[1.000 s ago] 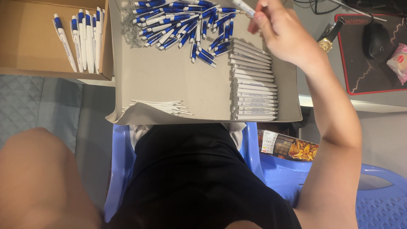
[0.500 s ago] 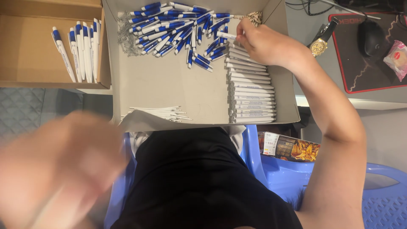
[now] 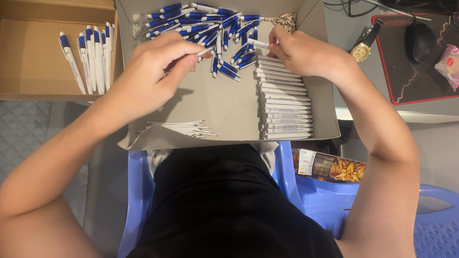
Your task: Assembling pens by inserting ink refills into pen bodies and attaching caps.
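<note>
A grey cardboard box lies on my lap. A heap of blue-and-white pen parts fills its far end. Along its right wall runs a column of white pen barrels. My left hand reaches in from the left and pinches a thin pen refill over the heap. My right hand pinches a white pen barrel at the top of the column. A small bunch of thin refills rests at the box's near edge.
An open brown box at the left holds a row of assembled blue-and-white pens. At the right lie a wristwatch, a computer mouse on a black pad, and a pink snack packet. Blue plastic chairs stand below.
My left hand came up from the lower left into the box and now holds a refill. My right hand lowered from the box's far edge to the barrel column.
</note>
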